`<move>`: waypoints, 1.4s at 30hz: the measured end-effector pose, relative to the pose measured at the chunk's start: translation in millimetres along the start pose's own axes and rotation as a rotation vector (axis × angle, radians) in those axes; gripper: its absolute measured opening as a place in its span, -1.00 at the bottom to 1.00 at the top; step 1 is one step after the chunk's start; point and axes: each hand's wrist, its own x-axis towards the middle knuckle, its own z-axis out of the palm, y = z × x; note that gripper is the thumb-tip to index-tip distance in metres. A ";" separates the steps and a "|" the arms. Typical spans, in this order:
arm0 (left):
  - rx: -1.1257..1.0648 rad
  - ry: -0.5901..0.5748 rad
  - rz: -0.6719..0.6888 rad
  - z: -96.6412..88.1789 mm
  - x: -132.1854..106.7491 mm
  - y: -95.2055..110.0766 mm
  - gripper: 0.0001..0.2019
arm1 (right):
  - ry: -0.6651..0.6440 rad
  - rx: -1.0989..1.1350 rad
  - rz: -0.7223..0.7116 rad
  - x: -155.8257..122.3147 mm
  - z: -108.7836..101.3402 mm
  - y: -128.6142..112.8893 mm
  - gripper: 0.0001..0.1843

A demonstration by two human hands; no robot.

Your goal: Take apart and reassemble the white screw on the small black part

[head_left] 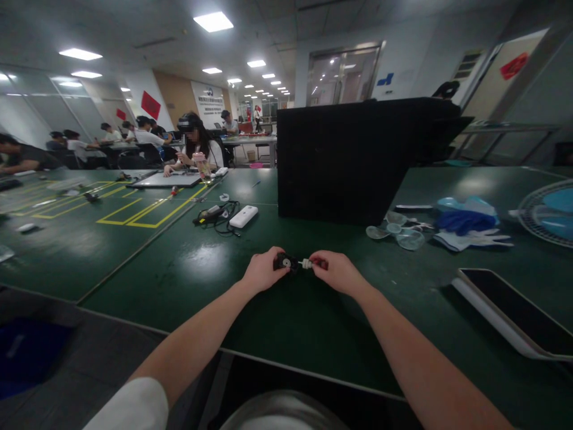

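The left hand [264, 270] grasps a small black part [282, 261] with a pale round disc on its face, the thumb lying against it near the disc. Facing it, the right hand [336, 272] has its fingertips pinched on a small dark red piece [320, 263]; from those fingertips a white ribbed piece [307, 263] points left at the black part. All 3 pieces sit at or between the 2 sets of fingers, above the green table [250, 322]; whether the white tip touches the black part is too small to tell. Just past the fingers and to their right stands a large black box [335, 161]. Beyond the left fingers, a white rounded device [244, 217] lies beside a black adapter [209, 213] and its coiled cable. Farther to their left, yellow tape [143, 225] marks outlines on the tabletop. Past the right fingers, clear goggles [409, 239] lie near a blue glove [468, 221]; closer to the table's near edge, well to the right of those fingers, rests a dark-screened tablet [514, 307]. Far beyond the left fingers, 1 co-worker [217, 154] sits by a pink bottle [200, 158].
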 end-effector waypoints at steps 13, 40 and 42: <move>-0.015 -0.039 0.046 8.7 -0.1 0.8 -0.54 | 0.090 -0.014 -0.147 -2.3 7.7 -20.4 -0.80; -0.006 -0.022 0.061 15.3 -1.4 3.4 -0.54 | 0.033 0.156 0.122 3.3 16.5 -23.5 -0.69; -0.009 -0.024 0.040 14.6 -1.0 2.7 -0.54 | 0.094 0.372 0.244 7.7 15.8 -15.0 -0.55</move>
